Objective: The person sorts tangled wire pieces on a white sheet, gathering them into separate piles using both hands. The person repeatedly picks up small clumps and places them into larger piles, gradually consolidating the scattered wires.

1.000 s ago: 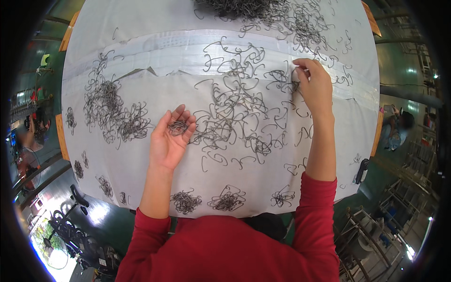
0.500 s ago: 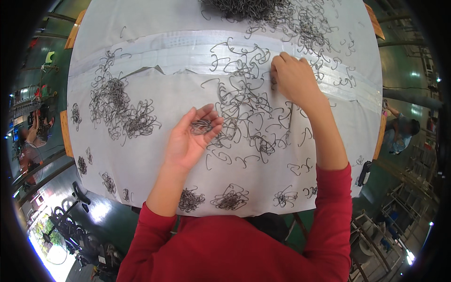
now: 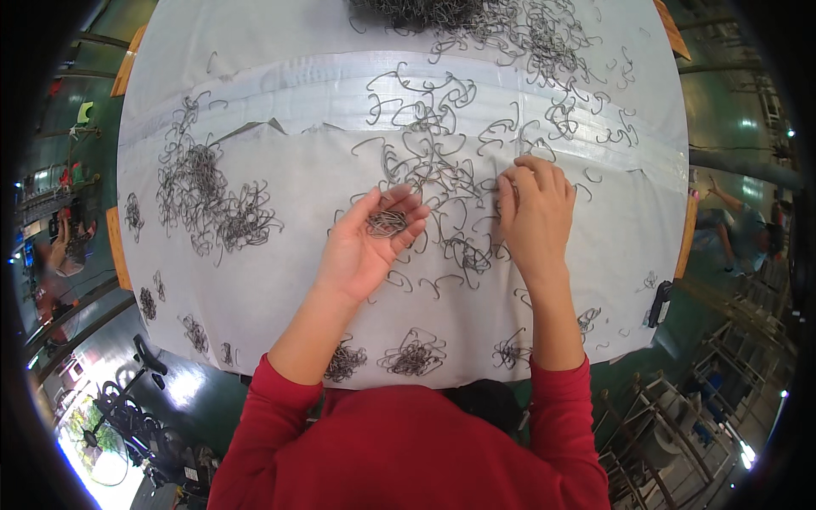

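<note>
Left hand (image 3: 365, 251) palm up, fingers loosely spread, cupping a small bundle of thin dark bent-wire hooks (image 3: 387, 223) just above the worktop (image 3: 280, 289); right hand (image 3: 534, 212) palm down, fingers curled at the tips, pressed onto scattered loose dark wire hooks (image 3: 442, 183) in the middle of the white woven plastic sheet (image 3: 255, 102) that covers the worktop; whether anything pinched under those fingertips, cannot tell. Both sleeves red, forearms entering from the lower edge. Dense dark heap of wire hooks (image 3: 416, 10) at the far edge of the sheet, thinning into strays toward the right. Tangled loose pile of hooks (image 3: 208, 200) to the left, well apart from the hands. Small sorted clusters of hooks (image 3: 412, 355) in a row along the near edge, others down the left edge. Pale taped band across the sheet beyond the hands. Green floor around the worktop; another person seated at far right.
</note>
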A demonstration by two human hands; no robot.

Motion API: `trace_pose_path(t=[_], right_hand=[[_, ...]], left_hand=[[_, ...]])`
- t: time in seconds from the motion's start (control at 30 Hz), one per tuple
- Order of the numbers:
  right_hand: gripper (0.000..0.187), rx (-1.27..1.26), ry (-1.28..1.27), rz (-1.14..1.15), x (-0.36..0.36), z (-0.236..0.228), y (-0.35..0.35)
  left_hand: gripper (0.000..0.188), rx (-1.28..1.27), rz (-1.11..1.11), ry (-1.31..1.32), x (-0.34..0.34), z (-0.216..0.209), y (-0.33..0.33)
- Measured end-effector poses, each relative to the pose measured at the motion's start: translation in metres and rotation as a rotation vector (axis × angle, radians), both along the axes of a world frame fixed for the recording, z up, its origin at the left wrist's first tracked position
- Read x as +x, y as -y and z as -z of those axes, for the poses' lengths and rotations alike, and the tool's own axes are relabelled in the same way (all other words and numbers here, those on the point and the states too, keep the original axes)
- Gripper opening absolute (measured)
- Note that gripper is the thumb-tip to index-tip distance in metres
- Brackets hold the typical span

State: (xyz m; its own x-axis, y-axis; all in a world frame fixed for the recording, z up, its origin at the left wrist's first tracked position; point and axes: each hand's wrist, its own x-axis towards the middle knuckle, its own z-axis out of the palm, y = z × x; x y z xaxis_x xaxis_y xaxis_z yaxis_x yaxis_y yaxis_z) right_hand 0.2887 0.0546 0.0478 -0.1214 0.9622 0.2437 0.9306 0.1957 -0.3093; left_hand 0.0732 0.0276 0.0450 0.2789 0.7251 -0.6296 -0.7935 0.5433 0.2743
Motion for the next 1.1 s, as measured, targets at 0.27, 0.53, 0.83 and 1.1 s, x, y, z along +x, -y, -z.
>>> trace_pose_path(t=[0.27,0.53,0.83,1.1], right_hand=[[0.011,-0.116,-0.219,0.076,0.021,-0.006,-0.048],[0.028,-0.143,-0.129,0.074,0.041,-0.003,-0.071],[0.034,-0.247,-0.115,0.235,0.058,-0.004,-0.018],[0.033,-0.168,-0.257,0.262,0.06,0.0,-0.02]], left_hand=[[0.033,0.096,0.043,0.002,-0.024,-0.002,0.006],[0.033,0.096,0.032,-0.059,-0.029,-0.005,0.008],[0.033,0.083,-0.1,-0.036,-0.058,0.017,0.004],[0.033,0.078,-0.119,-0.088,-0.051,0.018,-0.001]])
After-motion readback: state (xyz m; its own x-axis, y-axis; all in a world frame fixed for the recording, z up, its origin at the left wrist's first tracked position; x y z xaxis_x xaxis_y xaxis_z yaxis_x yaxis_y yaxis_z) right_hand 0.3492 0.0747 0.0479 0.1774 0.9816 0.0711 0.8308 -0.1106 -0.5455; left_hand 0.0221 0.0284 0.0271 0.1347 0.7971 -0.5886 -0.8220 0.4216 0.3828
